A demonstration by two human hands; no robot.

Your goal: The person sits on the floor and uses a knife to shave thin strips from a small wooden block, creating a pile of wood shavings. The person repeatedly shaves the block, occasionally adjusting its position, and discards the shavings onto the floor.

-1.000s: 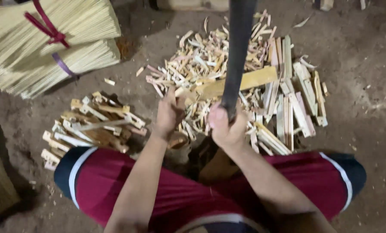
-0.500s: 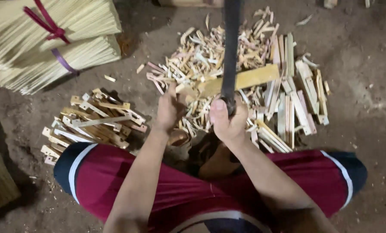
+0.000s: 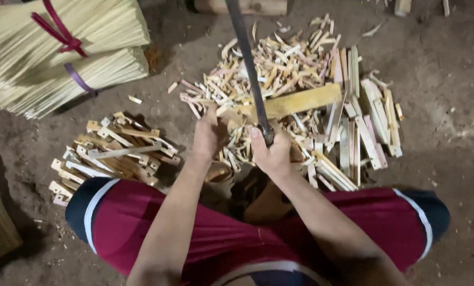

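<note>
While one blade (image 3: pixel 246 63) rises, two bundles (image 3: pixel 62 53) (tied).

Count, head view. Hands: 2, left (image 3: pixel 209 135) and right (image 3: pixel 273 153). Long dark blade (image 3: pixel 247 69): 1, toward 12 o'clock. Flat yellow slat (image 3: pixel 300 100): 1. Tied bundles of thin sticks (image 3: pixel 62 53): 2, at 10 o'clock (one red tie, one purple). Stack of cut strips (image 3: pixel 110 156): 1, at 9 o'clock. Heap of offcuts (image 3: pixel 279 63): 1 (pieces too many to count).
</note>
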